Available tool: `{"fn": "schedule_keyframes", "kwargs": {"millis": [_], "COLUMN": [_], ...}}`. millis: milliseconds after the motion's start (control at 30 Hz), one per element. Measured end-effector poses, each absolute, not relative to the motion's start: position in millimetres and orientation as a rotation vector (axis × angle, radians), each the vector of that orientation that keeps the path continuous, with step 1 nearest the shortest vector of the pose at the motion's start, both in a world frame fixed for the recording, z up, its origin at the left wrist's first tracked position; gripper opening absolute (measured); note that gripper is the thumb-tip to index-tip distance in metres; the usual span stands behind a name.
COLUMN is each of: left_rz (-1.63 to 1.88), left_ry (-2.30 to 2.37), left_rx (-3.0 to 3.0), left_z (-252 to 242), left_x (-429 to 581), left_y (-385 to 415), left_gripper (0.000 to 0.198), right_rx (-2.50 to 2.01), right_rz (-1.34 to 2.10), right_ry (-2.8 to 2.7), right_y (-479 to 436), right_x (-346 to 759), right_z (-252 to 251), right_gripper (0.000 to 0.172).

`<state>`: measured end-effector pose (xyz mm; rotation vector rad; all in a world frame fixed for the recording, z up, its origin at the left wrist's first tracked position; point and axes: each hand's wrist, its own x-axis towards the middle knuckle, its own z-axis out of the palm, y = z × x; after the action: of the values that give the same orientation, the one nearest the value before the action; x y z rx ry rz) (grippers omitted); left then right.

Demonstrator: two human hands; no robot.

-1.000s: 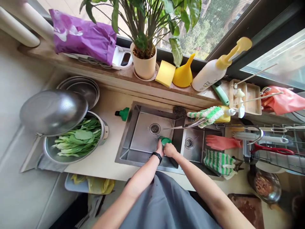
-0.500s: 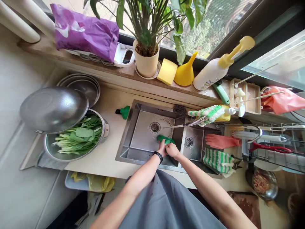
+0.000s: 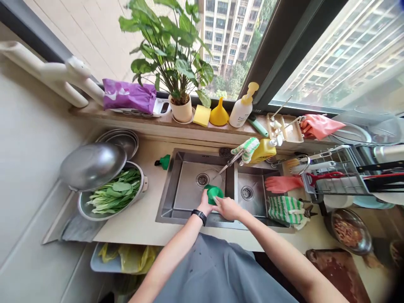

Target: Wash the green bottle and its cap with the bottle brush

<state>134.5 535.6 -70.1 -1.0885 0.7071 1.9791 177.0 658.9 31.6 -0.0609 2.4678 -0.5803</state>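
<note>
Over the left basin of the steel sink (image 3: pixel 161 210), the left hand (image 3: pixel 204 205) curls around a green plastic piece (image 3: pixel 214 194). The right hand (image 3: pixel 227 208) comes close beside it, and its fingers touch the piece, but I cannot tell if they grip.

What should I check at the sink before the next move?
Green plastic piece in the left hand: ok, held over the left basin.
Right hand: cannot tell whether it grips the piece or only touches it.
Left basin drain: ok, uncovered.
Water from the faucet: cannot tell.
Pink rubber glove: not ok, lying beside the sink while both hands are bare.
Bowl of leafy greens: ok, on the counter left of the sink.
</note>
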Motion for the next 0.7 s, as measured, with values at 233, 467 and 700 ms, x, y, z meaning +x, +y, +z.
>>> {"fn": "schedule_keyframes", "kwargs": {"millis": [233,467,700], "left_rz": [2.015,2.096,2.165], "left_ry": [0.729,0.74,0.756], "left_rx": [-1.05,-0.949,-0.869], "left_z": [-20,7,10], "left_x": [122,126,138], "left_y": [505,489,495], "left_gripper": [0.03,0.033,0.033], "right_rx": [0.247,0.149,0.062], "right_rz": [-0.311,-0.283,-1.136], "right_ry": [2.975,2.878,2.609], "right_y": [739,737,656], "right_x": [133,147,188], "right_z": [37,24,62], "right_gripper": [0.057,0.03,0.038]}}
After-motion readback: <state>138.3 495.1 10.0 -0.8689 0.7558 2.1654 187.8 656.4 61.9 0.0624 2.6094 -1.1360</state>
